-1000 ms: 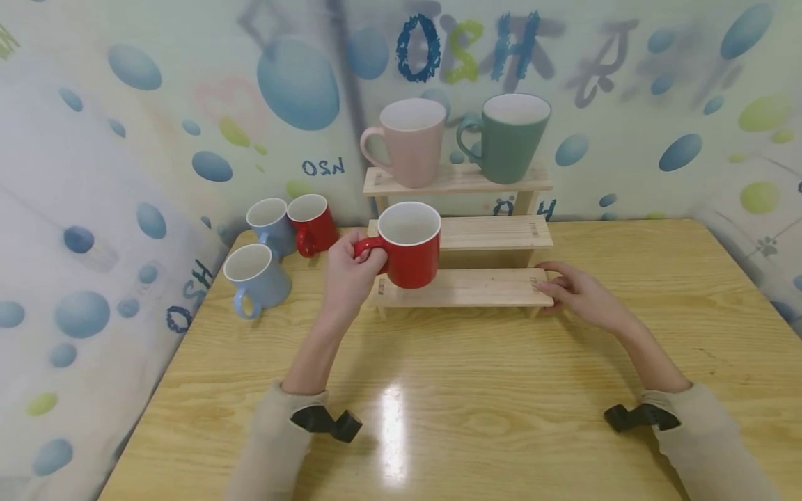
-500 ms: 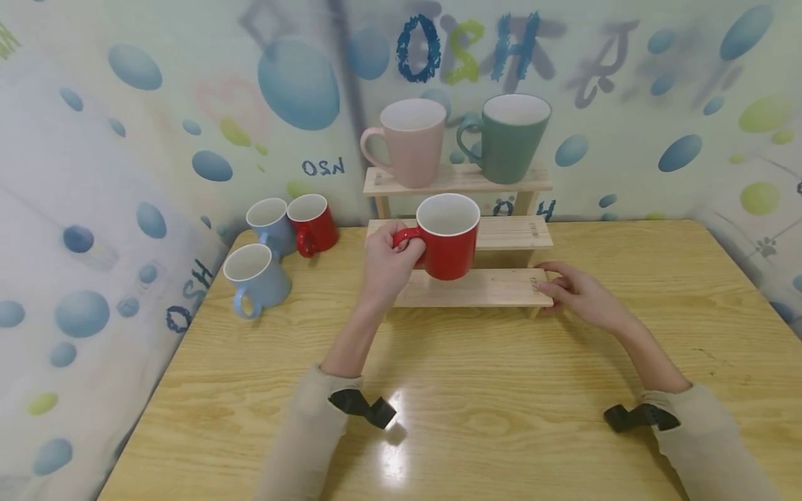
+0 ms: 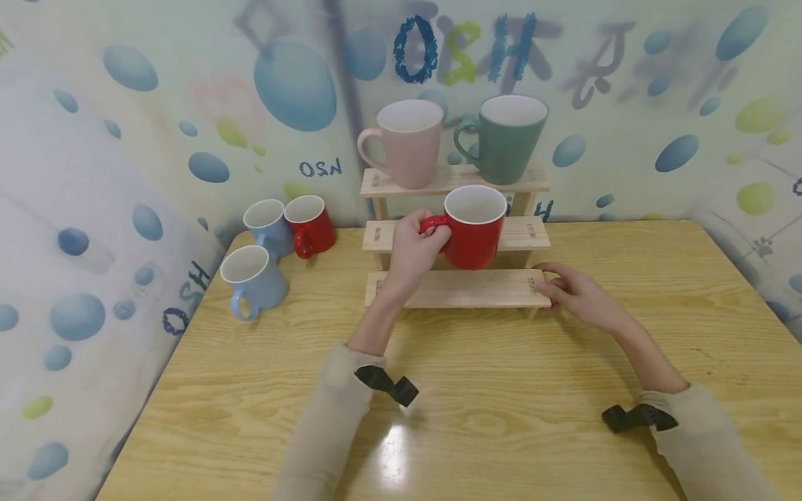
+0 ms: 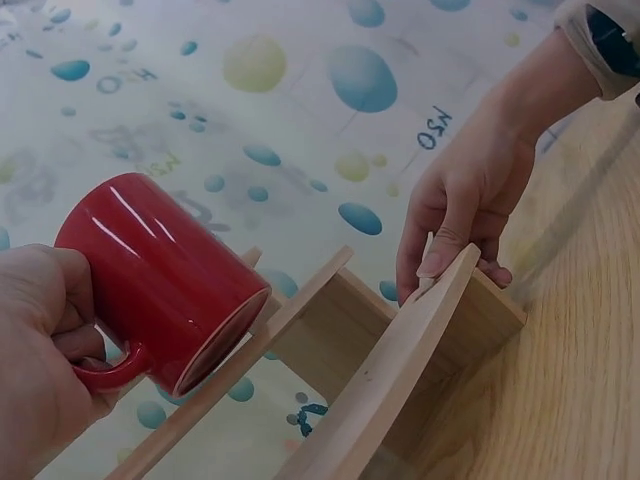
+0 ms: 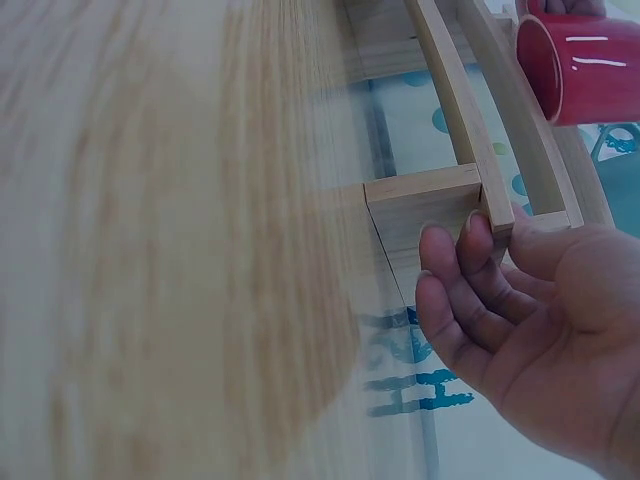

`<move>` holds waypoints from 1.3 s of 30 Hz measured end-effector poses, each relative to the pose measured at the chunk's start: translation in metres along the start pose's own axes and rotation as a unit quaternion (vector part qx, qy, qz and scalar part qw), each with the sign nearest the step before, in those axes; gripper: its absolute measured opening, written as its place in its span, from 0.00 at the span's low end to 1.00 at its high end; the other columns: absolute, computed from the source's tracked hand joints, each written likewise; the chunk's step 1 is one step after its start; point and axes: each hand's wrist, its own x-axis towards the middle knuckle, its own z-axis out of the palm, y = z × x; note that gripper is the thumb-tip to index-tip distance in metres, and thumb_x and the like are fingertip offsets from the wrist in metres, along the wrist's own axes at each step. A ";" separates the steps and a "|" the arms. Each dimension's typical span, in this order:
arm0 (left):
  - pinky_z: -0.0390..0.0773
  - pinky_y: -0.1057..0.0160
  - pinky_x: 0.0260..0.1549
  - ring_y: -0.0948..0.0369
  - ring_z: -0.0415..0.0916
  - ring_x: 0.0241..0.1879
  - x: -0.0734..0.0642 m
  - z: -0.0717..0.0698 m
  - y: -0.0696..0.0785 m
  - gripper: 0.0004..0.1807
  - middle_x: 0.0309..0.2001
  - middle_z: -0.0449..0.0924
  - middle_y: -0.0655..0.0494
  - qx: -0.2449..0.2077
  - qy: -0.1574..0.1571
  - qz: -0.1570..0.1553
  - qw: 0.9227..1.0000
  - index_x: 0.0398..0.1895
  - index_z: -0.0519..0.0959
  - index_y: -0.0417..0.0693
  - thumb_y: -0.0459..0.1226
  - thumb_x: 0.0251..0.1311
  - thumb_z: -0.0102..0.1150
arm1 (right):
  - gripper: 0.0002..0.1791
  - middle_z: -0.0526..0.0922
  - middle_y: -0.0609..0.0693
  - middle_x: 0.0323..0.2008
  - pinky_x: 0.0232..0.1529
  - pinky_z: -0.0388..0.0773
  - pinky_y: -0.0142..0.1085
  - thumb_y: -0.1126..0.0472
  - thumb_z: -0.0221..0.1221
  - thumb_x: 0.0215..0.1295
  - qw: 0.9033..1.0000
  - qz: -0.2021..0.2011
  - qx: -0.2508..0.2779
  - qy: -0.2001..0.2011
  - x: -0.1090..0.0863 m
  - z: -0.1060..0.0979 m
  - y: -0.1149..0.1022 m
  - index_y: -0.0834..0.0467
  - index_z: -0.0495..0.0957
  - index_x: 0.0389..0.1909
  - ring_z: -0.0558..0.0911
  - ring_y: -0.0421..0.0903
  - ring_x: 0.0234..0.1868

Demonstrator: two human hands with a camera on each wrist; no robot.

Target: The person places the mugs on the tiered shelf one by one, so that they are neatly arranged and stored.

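Note:
My left hand grips a red mug by its handle, holding it upright in front of the middle board of a three-tier wooden shelf. In the left wrist view, fingers curl around the handle of the mug, and its base is apart from the boards. My right hand pinches the right end of the lowest board; in the right wrist view the thumb of that hand lies over the board and the fingers below. A pink mug and a green mug stand on the top board.
Left of the shelf, two light blue mugs, one in front and one behind, stand on the wooden table with another red mug. A patterned wall rises behind the shelf and along the left side.
My left hand has carried the red mug to the right and slightly up, from the shelf's left end to past its middle. The right hand stays at the lowest board's right end.

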 end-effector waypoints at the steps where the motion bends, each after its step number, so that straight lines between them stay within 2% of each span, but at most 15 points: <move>1: 0.65 0.68 0.22 0.63 0.59 0.21 0.002 0.002 0.000 0.15 0.17 0.57 0.58 -0.002 -0.003 -0.001 1.000 0.20 0.62 0.44 0.26 0.62 0.53 | 0.29 0.84 0.65 0.46 0.47 0.80 0.32 0.59 0.50 0.79 1.000 0.001 0.000 0.000 0.000 0.000 0.000 0.71 0.56 0.72 0.88 0.50 0.36; 4: 0.68 0.69 0.23 0.64 0.61 0.21 0.008 0.008 -0.001 0.16 0.17 0.57 0.58 -0.011 -0.014 -0.008 1.000 0.20 0.62 0.45 0.25 0.62 0.53 | 0.29 0.84 0.64 0.45 0.47 0.80 0.31 0.59 0.51 0.79 1.000 0.002 -0.002 0.001 0.000 0.000 0.000 0.71 0.57 0.72 0.88 0.50 0.36; 12: 0.71 0.67 0.25 0.63 0.65 0.23 0.024 0.019 -0.006 0.15 0.18 0.57 0.57 -0.041 -0.048 -0.021 0.998 0.21 0.62 0.44 0.25 0.64 0.53 | 0.30 0.84 0.66 0.47 0.48 0.82 0.42 0.59 0.52 0.78 1.000 0.001 -0.004 0.002 0.001 0.001 0.002 0.70 0.57 0.72 0.87 0.52 0.37; 17: 0.74 0.63 0.27 0.61 0.68 0.25 0.034 0.024 -0.010 0.14 0.19 0.60 0.55 -0.038 -0.064 -0.027 0.997 0.23 0.64 0.44 0.27 0.65 0.54 | 0.29 0.84 0.66 0.46 0.48 0.82 0.40 0.60 0.51 0.78 1.000 0.000 -0.004 0.003 0.001 0.000 0.003 0.71 0.57 0.71 0.88 0.52 0.37; 24: 0.68 0.68 0.25 0.62 0.66 0.26 0.046 0.030 -0.012 0.14 0.19 0.60 0.55 -0.014 -0.068 -0.011 0.998 0.22 0.64 0.44 0.26 0.64 0.54 | 0.29 0.84 0.65 0.46 0.48 0.81 0.35 0.60 0.51 0.78 1.000 -0.003 -0.003 0.001 0.001 0.000 0.003 0.71 0.57 0.72 0.88 0.51 0.36; 39: 0.72 0.66 0.29 0.59 0.70 0.29 0.056 0.034 -0.016 0.12 0.21 0.66 0.52 -0.006 -0.087 -0.007 0.996 0.26 0.67 0.44 0.27 0.64 0.58 | 0.29 0.84 0.66 0.46 0.49 0.81 0.36 0.60 0.51 0.78 1.000 0.001 -0.007 0.001 0.001 0.000 0.003 0.71 0.57 0.72 0.88 0.52 0.37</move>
